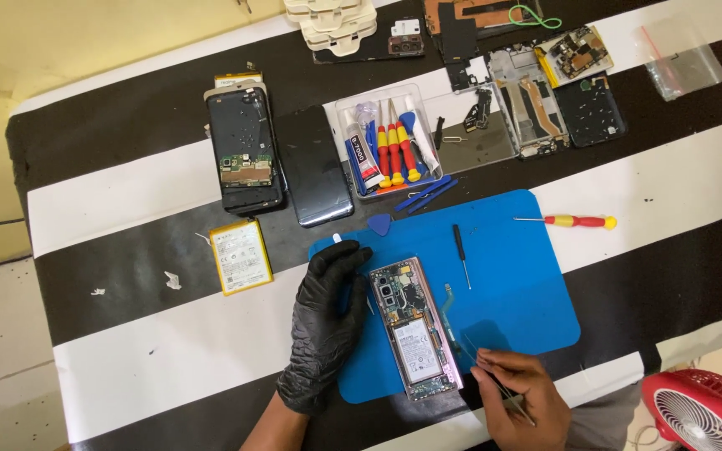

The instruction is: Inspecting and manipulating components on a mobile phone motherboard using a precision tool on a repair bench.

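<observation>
Opened phone (415,327) lies face down on the blue mat (520,276), back cover off, long axis running away from the person w/ slight tilt. Inside: camera module at far end, silver-white battery in the near half, pinkish frame round the edge. Thin tweezers (495,380) just beside its near right corner.

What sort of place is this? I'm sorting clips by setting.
Probably a phone repair bench: an opened phone lies on a blue mat, with a tray of screwdrivers and more dismantled phones on the striped table.
</observation>
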